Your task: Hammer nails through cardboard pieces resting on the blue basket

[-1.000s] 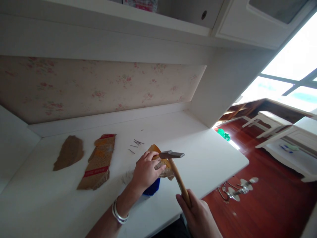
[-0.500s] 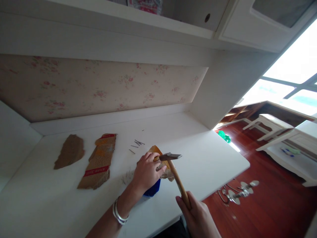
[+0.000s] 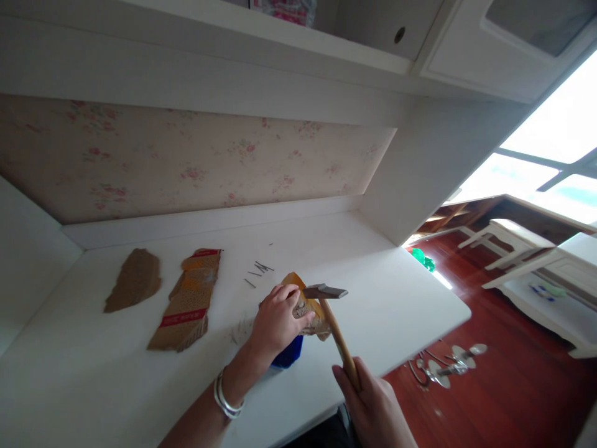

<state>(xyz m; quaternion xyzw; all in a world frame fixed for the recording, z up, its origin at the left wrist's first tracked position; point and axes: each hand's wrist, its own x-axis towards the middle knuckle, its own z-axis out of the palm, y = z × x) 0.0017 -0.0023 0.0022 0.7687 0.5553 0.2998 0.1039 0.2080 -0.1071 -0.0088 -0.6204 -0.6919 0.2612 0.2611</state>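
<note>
My right hand (image 3: 373, 398) is wrapped round the wooden handle of a hammer (image 3: 339, 336). Its dark metal head hangs just right of my left fingertips, over a torn cardboard piece (image 3: 311, 314) with an orange patch. My left hand (image 3: 280, 318) grips this cardboard, fingers bent over it and thumb lying across its near part. Whether a nail stands between those fingers is hidden. Under the hand and cardboard a dark blue object (image 3: 288, 354) shows in part. Several loose nails (image 3: 261, 267) lie beyond my left hand, and a faint cluster of thin bits (image 3: 239, 331) is left of it.
On the white desk (image 3: 373, 261), a brown cardboard scrap (image 3: 133, 280) and a longer red-banded one (image 3: 189, 302) lie to the left. A shelf (image 3: 280, 43) overhangs the back. Beyond the desk's right edge, a metal lamp-like fixture (image 3: 448, 367) is on the red floor (image 3: 522, 386).
The hammer head has shifted slightly right and up, away from my left fingertips. My left hand stays on the cardboard. The whole view has moved slightly.
</note>
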